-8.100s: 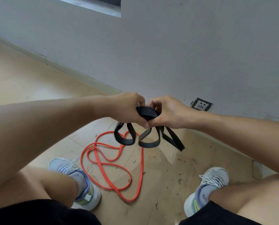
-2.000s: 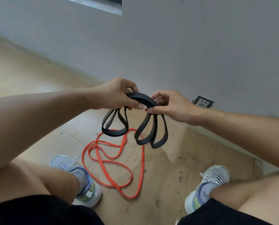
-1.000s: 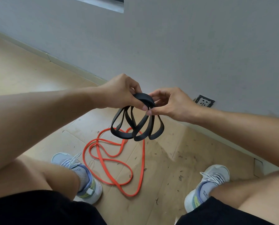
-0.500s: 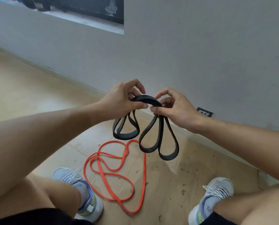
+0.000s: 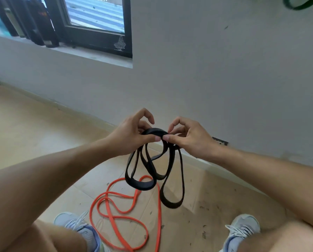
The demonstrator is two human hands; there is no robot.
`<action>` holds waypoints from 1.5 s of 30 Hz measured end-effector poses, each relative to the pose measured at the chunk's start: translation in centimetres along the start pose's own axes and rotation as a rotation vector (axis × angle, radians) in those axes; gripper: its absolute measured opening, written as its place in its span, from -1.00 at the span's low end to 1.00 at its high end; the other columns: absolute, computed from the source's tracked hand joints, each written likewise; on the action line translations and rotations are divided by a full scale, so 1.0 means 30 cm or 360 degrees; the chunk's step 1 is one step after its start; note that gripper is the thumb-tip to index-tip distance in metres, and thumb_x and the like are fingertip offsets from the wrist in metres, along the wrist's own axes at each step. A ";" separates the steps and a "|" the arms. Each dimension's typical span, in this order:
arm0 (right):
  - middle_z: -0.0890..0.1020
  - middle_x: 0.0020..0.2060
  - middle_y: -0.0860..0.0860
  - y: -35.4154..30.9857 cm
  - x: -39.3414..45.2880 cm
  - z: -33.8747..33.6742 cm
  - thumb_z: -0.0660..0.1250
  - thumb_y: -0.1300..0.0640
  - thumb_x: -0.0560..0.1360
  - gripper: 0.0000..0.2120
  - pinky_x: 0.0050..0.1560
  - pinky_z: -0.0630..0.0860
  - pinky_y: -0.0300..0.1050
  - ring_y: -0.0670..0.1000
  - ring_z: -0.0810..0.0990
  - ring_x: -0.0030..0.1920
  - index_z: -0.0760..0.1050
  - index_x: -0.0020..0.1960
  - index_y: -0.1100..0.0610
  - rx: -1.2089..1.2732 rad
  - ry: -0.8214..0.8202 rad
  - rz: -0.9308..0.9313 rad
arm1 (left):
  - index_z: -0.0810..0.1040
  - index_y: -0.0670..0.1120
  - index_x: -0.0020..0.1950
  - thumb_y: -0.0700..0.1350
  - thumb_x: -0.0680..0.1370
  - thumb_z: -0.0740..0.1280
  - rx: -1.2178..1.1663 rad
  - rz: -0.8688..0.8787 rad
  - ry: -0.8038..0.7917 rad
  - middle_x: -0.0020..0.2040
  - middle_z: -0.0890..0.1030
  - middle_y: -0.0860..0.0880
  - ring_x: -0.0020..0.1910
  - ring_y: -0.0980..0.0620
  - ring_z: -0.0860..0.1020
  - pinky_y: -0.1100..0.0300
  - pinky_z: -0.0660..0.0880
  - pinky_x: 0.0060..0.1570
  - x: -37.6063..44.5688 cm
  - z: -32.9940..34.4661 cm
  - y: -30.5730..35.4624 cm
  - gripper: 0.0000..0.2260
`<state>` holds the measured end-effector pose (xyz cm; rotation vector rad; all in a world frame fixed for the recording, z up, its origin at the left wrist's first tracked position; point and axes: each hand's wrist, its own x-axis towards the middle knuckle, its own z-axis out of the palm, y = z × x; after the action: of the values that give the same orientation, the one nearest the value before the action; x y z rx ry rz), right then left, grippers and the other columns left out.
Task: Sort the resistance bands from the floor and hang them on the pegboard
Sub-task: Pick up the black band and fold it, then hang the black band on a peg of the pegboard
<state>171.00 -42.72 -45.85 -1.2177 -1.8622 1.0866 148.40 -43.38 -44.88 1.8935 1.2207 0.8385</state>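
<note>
Squatting over cardboard sheets (image 5: 215, 211) on the floor, the person has 2 sneakers planted either side of an orange resistance band (image 5: 126, 211) lying loose in tangled curves, not yet picked up. Above it, the left hand (image 5: 132, 135) and right hand (image 5: 186, 135) each pinch the gathered top of a black resistance band (image 5: 153, 171) between thumb and fingers, so its several loops dangle free, probably bundled for hanging. High on the wall, a green loop (image 5: 297, 5) hangs.

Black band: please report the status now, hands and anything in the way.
Left hand and right hand both pinch black band, loops hanging. Orange band on floor. Nothing in the way.
</note>
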 end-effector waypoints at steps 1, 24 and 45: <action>0.76 -0.12 0.04 -0.001 -0.002 0.003 0.52 0.10 0.53 -0.82 0.02 0.70 0.06 0.03 0.78 -0.10 0.54 0.01 0.05 -0.0020 -0.0019 0.0013 | 0.42 0.03 0.06 -0.09 0.50 0.54 0.0016 0.0017 -0.0015 -0.12 0.74 -0.03 -0.14 -0.09 0.71 -0.03 0.62 -0.02 -0.003 0.000 -0.001 -0.69; 0.75 -0.10 0.09 -0.355 -0.045 -0.228 0.60 0.25 0.43 -0.79 0.12 0.68 0.00 0.10 0.74 -0.03 0.60 -0.04 0.11 0.0095 0.0590 -0.0187 | 0.52 0.05 -0.05 -0.11 0.47 0.56 -0.0136 0.0355 0.0517 -0.02 0.73 0.02 -0.06 0.05 0.71 -0.01 0.63 0.05 0.134 -0.047 0.367 -0.76; 0.78 -0.09 0.01 -0.571 -0.181 -0.566 0.58 0.25 0.45 -0.78 0.14 0.65 -0.07 -0.02 0.77 -0.05 0.66 0.06 0.11 -0.0118 0.0662 -0.0273 | 0.64 0.09 0.07 -0.08 0.58 0.43 0.0374 0.0662 0.0469 -0.08 0.67 0.20 -0.10 0.25 0.61 0.37 0.42 -0.16 0.217 -0.049 0.731 -0.91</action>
<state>180.68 -46.77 -23.45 -1.1936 -1.6568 0.6195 159.54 -43.39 -24.83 2.3234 1.1488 1.2779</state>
